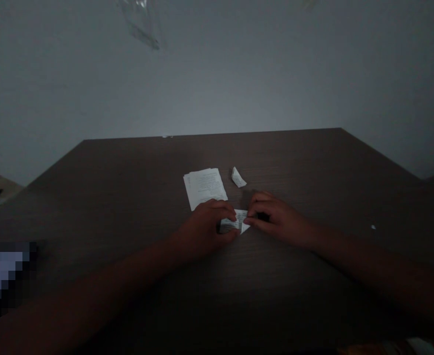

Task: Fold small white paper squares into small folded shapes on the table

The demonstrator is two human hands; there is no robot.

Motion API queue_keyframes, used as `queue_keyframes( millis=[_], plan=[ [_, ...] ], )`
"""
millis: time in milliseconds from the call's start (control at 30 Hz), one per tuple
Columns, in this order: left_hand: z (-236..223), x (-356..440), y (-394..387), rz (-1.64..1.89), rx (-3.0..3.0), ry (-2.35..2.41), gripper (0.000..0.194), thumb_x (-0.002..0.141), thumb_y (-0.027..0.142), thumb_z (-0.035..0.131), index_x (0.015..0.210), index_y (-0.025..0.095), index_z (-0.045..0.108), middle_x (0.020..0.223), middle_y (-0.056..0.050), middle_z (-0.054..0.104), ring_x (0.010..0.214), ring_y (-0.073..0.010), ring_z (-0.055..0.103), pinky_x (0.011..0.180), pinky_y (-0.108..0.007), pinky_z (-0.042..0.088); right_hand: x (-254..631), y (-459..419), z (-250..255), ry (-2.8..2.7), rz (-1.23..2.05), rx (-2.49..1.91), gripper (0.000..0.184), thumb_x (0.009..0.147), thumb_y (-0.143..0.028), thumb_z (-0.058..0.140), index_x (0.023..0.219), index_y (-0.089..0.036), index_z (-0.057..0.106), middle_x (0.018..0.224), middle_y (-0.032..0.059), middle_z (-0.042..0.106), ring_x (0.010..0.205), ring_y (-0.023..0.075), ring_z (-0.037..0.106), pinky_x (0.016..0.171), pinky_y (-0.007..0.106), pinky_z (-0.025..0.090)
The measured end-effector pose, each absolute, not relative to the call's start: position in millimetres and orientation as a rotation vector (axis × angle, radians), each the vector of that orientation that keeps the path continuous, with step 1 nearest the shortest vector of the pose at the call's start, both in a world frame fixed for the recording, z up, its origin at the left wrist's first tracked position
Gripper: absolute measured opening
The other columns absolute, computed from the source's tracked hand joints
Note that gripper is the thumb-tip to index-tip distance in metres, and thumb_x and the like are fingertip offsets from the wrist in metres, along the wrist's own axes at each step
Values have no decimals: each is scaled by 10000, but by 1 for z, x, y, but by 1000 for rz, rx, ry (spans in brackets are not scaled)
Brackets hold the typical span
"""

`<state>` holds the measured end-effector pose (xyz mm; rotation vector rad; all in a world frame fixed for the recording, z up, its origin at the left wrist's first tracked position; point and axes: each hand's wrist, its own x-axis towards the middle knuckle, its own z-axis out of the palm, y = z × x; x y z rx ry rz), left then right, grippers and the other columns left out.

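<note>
A small piece of printed paper (pixel 231 224) lies on the dark table in front of me, with a folded flap at its right end. My left hand (pixel 205 229) holds its left part, fingertips on the far edge and thumb on the near edge. At the right end, my right hand (pixel 276 217) pinches the folded corner between thumb and fingers. Just beyond my left hand is a stack of printed paper sheets (pixel 205 185), slightly fanned. A small folded paper piece (pixel 238 177) stands to the right of that stack.
The brown table (pixel 294 162) reaches back to a grey wall (pixel 239 74). A blurred-out, pixelated object (pixel 2 276) sits at the left. A white paper scrap (pixel 373 227) lies on the right side. Up on the wall hangs a clear plastic bag (pixel 141 22).
</note>
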<state>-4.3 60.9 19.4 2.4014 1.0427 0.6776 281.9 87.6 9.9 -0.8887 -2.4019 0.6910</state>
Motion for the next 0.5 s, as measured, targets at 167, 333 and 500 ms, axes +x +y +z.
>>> queue_keyframes(
  millis=[167,333,500],
  plan=[
    [16,-3,62,664,2393,1065,177,1021,334,947,1158,263,859,1305,-68,900,1284,-311,821,1220,-518,639,277,87,8,-2423,616,-960,243,1182,-332,795,969,-229,740,1041,62,725,1081,277,701,969,412,551],
    [13,-2,63,638,2406,1101,209,1013,326,976,1152,260,835,1304,-65,896,1300,-320,816,1198,-496,627,275,87,7,-2448,514,-1039,267,1162,-337,828,945,-228,717,1047,72,718,1081,290,678,971,423,534],
    [17,1,62,635,2356,1109,202,1002,295,990,1094,247,816,1273,-61,903,1266,-306,823,1195,-490,614,273,88,6,-2480,459,-1072,294,1166,-374,829,937,-232,711,1053,80,724,1075,300,678,969,435,536]
  ],
)
